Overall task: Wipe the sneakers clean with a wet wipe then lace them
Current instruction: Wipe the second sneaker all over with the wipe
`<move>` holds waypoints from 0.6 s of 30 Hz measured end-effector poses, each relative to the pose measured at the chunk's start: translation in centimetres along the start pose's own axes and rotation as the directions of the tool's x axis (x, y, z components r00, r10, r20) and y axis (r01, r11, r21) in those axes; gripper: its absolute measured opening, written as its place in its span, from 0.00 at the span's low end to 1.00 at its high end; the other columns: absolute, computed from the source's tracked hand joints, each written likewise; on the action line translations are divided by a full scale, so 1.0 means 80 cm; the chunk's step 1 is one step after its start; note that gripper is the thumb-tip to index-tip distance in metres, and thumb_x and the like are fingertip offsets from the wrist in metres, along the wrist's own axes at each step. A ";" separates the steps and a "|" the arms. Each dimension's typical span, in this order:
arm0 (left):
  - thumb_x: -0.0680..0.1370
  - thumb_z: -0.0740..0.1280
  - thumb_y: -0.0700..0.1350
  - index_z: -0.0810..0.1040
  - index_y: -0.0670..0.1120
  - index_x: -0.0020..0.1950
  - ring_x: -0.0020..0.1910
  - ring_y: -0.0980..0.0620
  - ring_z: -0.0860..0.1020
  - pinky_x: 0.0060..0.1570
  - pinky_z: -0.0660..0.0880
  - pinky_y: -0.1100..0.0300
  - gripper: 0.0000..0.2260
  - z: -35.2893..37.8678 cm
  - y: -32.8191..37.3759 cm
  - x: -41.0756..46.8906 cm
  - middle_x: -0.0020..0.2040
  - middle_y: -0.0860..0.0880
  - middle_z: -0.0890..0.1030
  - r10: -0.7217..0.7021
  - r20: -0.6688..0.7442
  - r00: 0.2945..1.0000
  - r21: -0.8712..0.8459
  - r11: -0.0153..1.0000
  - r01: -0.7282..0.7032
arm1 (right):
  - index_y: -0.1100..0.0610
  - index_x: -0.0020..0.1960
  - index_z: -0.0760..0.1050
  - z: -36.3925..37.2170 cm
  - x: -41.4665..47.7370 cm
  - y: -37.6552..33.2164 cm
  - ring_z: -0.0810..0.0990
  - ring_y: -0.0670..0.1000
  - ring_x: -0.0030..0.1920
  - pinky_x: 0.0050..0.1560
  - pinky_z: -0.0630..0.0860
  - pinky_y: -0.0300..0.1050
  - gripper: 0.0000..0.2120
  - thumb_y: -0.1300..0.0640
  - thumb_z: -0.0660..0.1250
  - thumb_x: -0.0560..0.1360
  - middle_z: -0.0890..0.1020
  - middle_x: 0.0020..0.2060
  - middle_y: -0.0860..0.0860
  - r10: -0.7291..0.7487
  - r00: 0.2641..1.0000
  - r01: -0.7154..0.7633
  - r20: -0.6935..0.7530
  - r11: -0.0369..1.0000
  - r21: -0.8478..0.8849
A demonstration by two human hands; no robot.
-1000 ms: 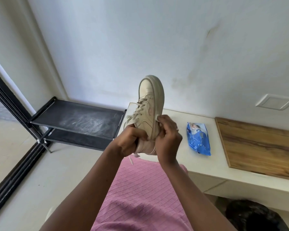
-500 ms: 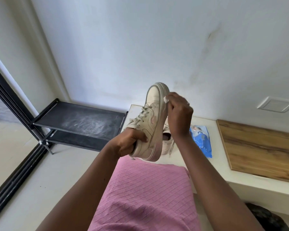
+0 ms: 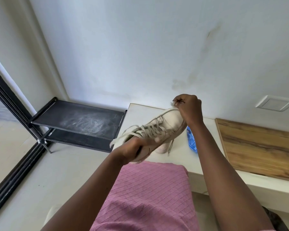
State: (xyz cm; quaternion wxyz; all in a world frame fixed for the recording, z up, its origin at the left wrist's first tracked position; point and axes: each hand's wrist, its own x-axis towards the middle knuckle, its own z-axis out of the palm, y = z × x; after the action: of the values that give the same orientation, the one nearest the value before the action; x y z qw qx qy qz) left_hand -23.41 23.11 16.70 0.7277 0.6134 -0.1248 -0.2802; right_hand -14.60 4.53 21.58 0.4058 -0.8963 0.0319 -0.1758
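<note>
Over counter edge — left hand grips sneaker, right hand pinches, seemingly, a wipe.

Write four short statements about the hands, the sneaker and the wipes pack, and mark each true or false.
1. The left hand grips the beige sneaker near its heel end. True.
2. The right hand holds nothing. False: it pinches a wet wipe at the sneaker's toe.
3. The blue wipes pack lies on the black shoe rack. False: it lies on the white bench.
4. Laces are threaded in the sneaker. True.
</note>
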 end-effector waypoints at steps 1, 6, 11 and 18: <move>0.71 0.68 0.55 0.77 0.41 0.59 0.51 0.50 0.80 0.50 0.76 0.60 0.23 0.001 -0.006 0.003 0.52 0.46 0.83 0.004 0.005 1.000 -0.201 0.980 -0.003 | 0.61 0.41 0.82 0.001 -0.001 0.000 0.80 0.49 0.41 0.38 0.68 0.29 0.03 0.66 0.70 0.70 0.84 0.38 0.53 -0.012 1.000 0.013 0.028 0.999 -0.038; 0.72 0.47 0.73 0.77 0.37 0.62 0.63 0.38 0.74 0.66 0.68 0.45 0.44 0.003 -0.028 0.011 0.64 0.35 0.74 -0.189 0.065 0.980 -0.733 0.657 0.176 | 0.65 0.39 0.81 0.008 -0.009 0.005 0.78 0.52 0.39 0.33 0.67 0.33 0.03 0.68 0.68 0.69 0.83 0.37 0.56 0.018 0.996 -0.005 0.090 0.989 -0.151; 0.77 0.57 0.48 0.77 0.33 0.58 0.49 0.41 0.80 0.54 0.75 0.52 0.20 0.021 -0.039 0.020 0.54 0.35 0.80 -0.247 -0.007 0.969 -0.632 0.752 0.187 | 0.63 0.39 0.81 0.017 -0.021 0.018 0.80 0.58 0.43 0.41 0.71 0.40 0.08 0.70 0.64 0.69 0.84 0.39 0.58 0.003 0.978 0.071 0.211 0.937 -0.342; 0.80 0.58 0.52 0.71 0.34 0.66 0.64 0.40 0.72 0.71 0.61 0.48 0.24 0.010 -0.034 0.028 0.63 0.35 0.74 -0.180 0.004 0.984 -0.788 0.604 0.114 | 0.62 0.43 0.82 0.038 -0.078 0.017 0.80 0.59 0.44 0.42 0.75 0.46 0.12 0.71 0.62 0.67 0.81 0.42 0.59 -0.174 0.927 0.306 0.331 0.861 -0.405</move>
State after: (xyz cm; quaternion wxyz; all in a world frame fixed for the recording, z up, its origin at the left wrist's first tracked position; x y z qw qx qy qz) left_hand -22.71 20.92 13.89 0.9010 0.2518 0.0888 -0.3418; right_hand -19.25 7.02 16.91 0.1621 -0.9782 -0.0998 -0.0834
